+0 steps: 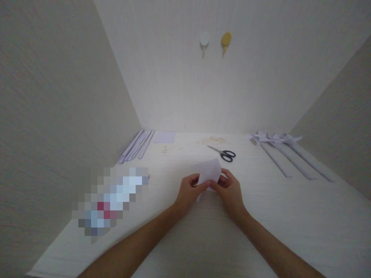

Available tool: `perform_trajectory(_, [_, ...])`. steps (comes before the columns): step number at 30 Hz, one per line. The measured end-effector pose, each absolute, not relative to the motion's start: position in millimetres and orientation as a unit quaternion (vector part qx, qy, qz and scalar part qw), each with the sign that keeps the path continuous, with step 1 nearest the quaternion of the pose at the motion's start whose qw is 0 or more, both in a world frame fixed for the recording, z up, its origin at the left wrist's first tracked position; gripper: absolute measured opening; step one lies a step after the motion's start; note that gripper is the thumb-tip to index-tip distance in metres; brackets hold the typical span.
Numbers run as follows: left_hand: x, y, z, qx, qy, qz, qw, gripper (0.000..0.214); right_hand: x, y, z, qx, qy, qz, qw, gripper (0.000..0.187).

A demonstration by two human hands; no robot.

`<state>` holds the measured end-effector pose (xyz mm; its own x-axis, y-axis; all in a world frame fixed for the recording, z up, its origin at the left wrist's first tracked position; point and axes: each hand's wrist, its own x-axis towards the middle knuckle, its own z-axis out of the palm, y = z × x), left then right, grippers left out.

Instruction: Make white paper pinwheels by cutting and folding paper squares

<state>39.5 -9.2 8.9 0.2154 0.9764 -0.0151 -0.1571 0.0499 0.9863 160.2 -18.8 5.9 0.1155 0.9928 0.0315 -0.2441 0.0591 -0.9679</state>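
Folded paper sticks (135, 146) are lying left, a lilac paper square (164, 137) just beside them. The left hand (189, 192) is pinching a curved paper sheet (210, 170) over the table's (278, 208) middle (black-handled scissors (222, 153) are lying beyond), the right hand (231, 190) is gripping it too, and three paper-topped sticks (292, 161) are lying rightmost.

The right hand (231, 190) could pass rightward over the white table (292, 216) up to three paper strips (295, 163); ahead, scissors (222, 152) lie in the way; leftward, a pixelated object (113, 202) obstructs the left hand (188, 191).
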Motion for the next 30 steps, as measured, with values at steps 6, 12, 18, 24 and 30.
perform_trajectory(6, [38.9,-9.7,6.4,0.473,0.482,0.477,0.562,0.023,157.6,-21.6,6.6,-0.462,-0.388,0.527,0.599,0.046])
perform_trajectory(12, [38.3,-10.6,7.7,0.461,0.443,0.496,0.587,0.026,158.6,-19.6,6.3,-0.46,-0.372,0.532,0.606,0.04])
perform_trajectory(18, [37.3,-8.7,4.6,0.407,0.396,0.521,0.638,0.04,160.1,-18.7,5.6,-0.453,-0.382,0.538,0.599,0.039])
perform_trajectory(24, [34.7,-5.1,3.3,0.454,0.377,0.5,0.633,0.027,161.6,-17.6,4.2,-0.447,-0.402,0.537,0.592,0.04])
perform_trajectory(30, [33.0,-3.7,3.7,0.508,0.4,0.487,0.588,0.027,166.1,-20.2,8.8,-0.473,-0.47,0.488,0.563,0.039])
